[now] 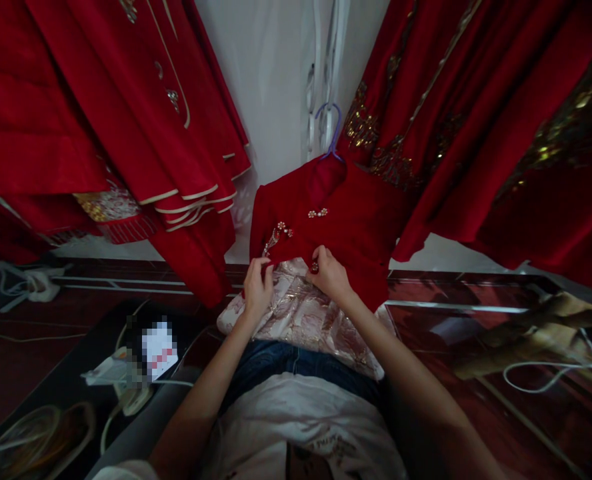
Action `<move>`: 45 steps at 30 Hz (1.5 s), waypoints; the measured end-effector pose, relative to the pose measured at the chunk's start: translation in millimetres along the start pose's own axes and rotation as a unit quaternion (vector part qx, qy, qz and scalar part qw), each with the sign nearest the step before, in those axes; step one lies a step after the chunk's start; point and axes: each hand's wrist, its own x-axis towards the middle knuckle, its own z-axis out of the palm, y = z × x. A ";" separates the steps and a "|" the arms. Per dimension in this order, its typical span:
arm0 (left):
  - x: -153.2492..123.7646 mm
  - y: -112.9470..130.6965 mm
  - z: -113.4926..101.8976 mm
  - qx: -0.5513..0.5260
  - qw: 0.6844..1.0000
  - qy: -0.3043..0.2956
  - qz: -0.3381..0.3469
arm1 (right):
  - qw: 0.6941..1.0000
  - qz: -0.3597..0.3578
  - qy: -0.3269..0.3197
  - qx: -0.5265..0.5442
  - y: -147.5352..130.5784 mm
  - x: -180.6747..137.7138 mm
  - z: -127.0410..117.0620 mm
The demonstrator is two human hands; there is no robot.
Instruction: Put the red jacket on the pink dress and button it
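In front of me a red jacket (366, 233) hangs on a purple hanger (335, 143). Beaded flower ornaments (319, 213) decorate its upper front, and a beaded strand (271, 243) runs down on the left. My left hand (259, 287) is closed, pinching the jacket's edge just below that strand. With bent fingers, my right hand (329, 273) grips the jacket's front near a small dark ornament, which its fingertips partly hide. A pale, shiny brocade cloth (306, 310) lies across my lap, under and between both hands.
More red garments with light piping (141, 113) hang at the left. Red garments with gold sequins (476, 133) hang at the right. A lit phone (160, 350), partly pixelated, and white cables lie on a dark surface at lower left. A wooden piece (531, 333) stands at right.
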 end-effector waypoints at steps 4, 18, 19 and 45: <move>-7.5 27.4 2.4 -0.007 0.995 -0.026 0.101 | 0.991 0.003 -0.063 0.118 19.8 12.8 -11.8; -39.6 18.9 28.8 -0.038 0.996 -0.067 -0.048 | 0.937 -0.047 -0.150 0.311 -9.0 2.3 -74.0; -38.6 18.2 28.1 -0.021 0.998 -0.017 -0.064 | 0.936 -0.043 -0.139 0.320 -13.9 1.8 -65.5; -12.3 -0.2 23.4 0.044 0.997 -0.054 -0.019 | 0.961 -0.040 -0.041 0.271 -3.9 3.8 33.4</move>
